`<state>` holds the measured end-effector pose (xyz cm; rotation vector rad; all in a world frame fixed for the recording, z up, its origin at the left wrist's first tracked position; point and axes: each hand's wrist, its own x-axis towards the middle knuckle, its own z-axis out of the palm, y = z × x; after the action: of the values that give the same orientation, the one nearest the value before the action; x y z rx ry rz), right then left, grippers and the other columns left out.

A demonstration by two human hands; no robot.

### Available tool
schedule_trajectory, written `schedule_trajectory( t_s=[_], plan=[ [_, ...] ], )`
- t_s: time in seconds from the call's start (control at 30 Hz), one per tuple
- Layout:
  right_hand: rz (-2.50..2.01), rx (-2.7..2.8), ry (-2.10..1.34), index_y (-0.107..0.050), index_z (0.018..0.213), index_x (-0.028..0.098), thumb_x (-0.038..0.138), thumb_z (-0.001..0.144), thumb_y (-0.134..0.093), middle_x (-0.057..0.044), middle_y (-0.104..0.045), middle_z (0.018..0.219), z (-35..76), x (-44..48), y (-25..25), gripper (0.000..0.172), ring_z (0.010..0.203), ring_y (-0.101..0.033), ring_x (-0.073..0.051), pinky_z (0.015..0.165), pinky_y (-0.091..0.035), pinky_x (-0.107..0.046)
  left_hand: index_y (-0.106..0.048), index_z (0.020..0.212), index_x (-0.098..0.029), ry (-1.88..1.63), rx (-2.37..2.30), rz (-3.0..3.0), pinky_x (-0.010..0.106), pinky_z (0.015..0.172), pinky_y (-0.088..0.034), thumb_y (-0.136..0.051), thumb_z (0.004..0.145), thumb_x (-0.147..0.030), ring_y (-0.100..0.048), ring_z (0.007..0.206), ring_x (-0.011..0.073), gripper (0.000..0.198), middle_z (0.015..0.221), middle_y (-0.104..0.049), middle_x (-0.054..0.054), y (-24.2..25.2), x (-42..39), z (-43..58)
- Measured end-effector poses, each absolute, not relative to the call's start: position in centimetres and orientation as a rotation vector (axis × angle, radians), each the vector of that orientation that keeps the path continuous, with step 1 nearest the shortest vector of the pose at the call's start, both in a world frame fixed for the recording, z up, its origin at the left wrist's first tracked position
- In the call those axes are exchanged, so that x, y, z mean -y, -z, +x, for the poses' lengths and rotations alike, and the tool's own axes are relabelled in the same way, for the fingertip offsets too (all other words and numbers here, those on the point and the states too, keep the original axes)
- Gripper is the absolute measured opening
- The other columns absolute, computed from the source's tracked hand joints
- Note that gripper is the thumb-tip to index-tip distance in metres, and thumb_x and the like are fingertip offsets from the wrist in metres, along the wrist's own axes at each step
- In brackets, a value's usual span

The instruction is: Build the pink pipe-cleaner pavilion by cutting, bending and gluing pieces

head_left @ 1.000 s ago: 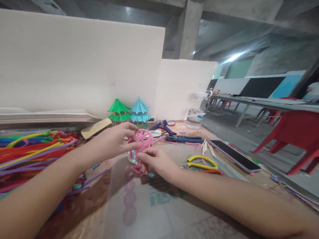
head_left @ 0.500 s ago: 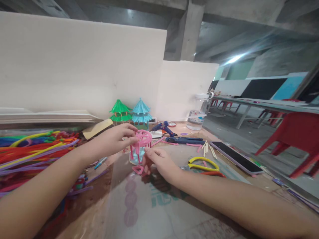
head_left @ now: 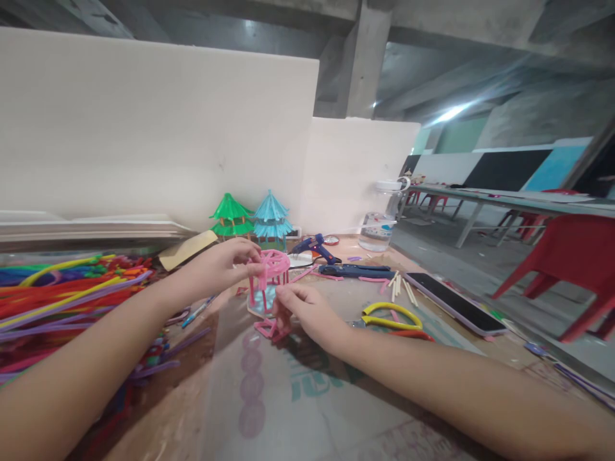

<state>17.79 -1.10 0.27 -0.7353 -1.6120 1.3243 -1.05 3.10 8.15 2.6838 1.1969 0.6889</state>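
A pink pavilion frame (head_left: 275,261) with a round spoked top and thin posts stands on a pale blue patterned base (head_left: 262,301). The fingers of my left hand (head_left: 235,261) are pinched on the left edge of its top. Low at the frame's front right, my right hand (head_left: 305,310) has its thumb and index finger bent together; whatever lies between them is hidden. Small pink bent pieces (head_left: 269,329) lie on the plastic sheet just below the right fingertips. Behind stand a green model pavilion (head_left: 231,214) and a blue one (head_left: 271,214).
Colourful pipe cleaners (head_left: 62,294) are heaped at the left. A glue gun (head_left: 314,246), a dark blue tool (head_left: 354,271), yellow-handled scissors (head_left: 393,314), short sticks (head_left: 403,288), a phone (head_left: 454,303) and a water bottle (head_left: 378,218) are at the back and right.
The pink frame has shifted slightly left, with my left fingers still at its top. The small pink pieces below also appear slightly further left.
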Motion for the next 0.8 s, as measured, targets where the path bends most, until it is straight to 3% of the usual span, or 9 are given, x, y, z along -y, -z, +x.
schedule_trajectory(
  t_s=[0.1,0.2,0.27,0.37,0.6,0.7,0.8],
  plan=[
    [-0.812,1.802,-1.131,-0.052,0.062,0.018,0.044,0.087,-0.052,0.004,-0.052,0.054,18.5,0.9,-1.5,0.036,0.051,-0.049,-0.010,0.053,-0.039,-0.022,-0.064,0.092,-0.020,-0.780,-1.255,2.625,0.033,0.078,-0.049,-0.045,0.083,-0.055,-0.063,0.086,0.0230,0.042,0.094,-0.069,0.006,-8.5,-3.0,-1.3],
    [-0.896,2.158,-0.799,-0.059,0.065,0.016,0.023,0.086,-0.055,0.002,-0.057,0.061,19.7,0.9,-3.1,0.022,0.058,-0.050,-0.010,0.055,-0.035,-0.021,-0.066,0.087,-0.020,-0.807,-1.322,2.674,0.032,0.080,-0.047,-0.044,0.084,-0.052,-0.062,0.092,0.0237,0.039,0.096,-0.069,0.006,-9.6,-2.2,-1.3],
    [-0.910,2.392,-0.562,-0.068,0.079,0.016,0.019,0.085,-0.057,0.000,-0.066,0.072,20.6,1.1,-4.0,0.014,0.066,-0.055,-0.012,0.059,-0.036,-0.022,-0.067,0.080,-0.020,-0.771,-1.389,2.687,0.030,0.075,-0.046,-0.045,0.082,-0.053,-0.062,0.088,0.0238,0.040,0.090,-0.069,0.005,-10.6,-1.4,-1.2],
    [-0.954,2.638,-0.274,-0.072,0.099,0.018,0.013,0.082,-0.058,-0.005,-0.072,0.089,21.5,1.4,-4.5,0.023,0.077,-0.061,-0.016,0.065,-0.038,-0.024,-0.063,0.069,-0.019,-0.754,-1.534,2.618,0.028,0.060,-0.042,-0.044,0.081,-0.052,-0.059,0.068,0.0207,0.040,0.069,-0.064,0.003,-11.8,-0.3,-0.9],
    [-0.924,2.694,-0.176,-0.067,0.117,0.021,0.012,0.086,-0.057,-0.007,-0.071,0.100,20.8,1.8,-3.4,0.033,0.091,-0.063,-0.020,0.075,-0.042,-0.027,-0.068,0.085,-0.019,-0.844,-1.536,2.591,0.030,0.067,-0.046,-0.048,0.076,-0.044,-0.061,0.072,0.0206,0.033,0.080,-0.069,0.004,-12.3,0.9,-0.2],
    [-0.904,2.706,-0.135,-0.066,0.119,0.020,0.011,0.091,-0.051,-0.008,-0.069,0.102,20.3,1.8,-2.4,0.033,0.091,-0.062,-0.020,0.075,-0.042,-0.027,-0.068,0.085,-0.019,-0.814,-1.535,2.642,0.029,0.069,-0.046,-0.048,0.076,-0.045,-0.062,0.075,0.0212,0.034,0.082,-0.069,0.004,-12.3,1.1,0.0],
    [-0.910,2.751,-0.143,-0.070,0.108,0.018,0.013,0.091,-0.054,-0.008,-0.069,0.098,19.9,1.7,-1.9,0.024,0.086,-0.062,-0.018,0.072,-0.042,-0.026,-0.068,0.086,-0.019,-0.781,-1.496,2.683,0.029,0.070,-0.045,-0.047,0.078,-0.045,-0.062,0.077,0.0207,0.034,0.084,-0.069,0.003,-12.2,1.1,-0.1]
  ],
)
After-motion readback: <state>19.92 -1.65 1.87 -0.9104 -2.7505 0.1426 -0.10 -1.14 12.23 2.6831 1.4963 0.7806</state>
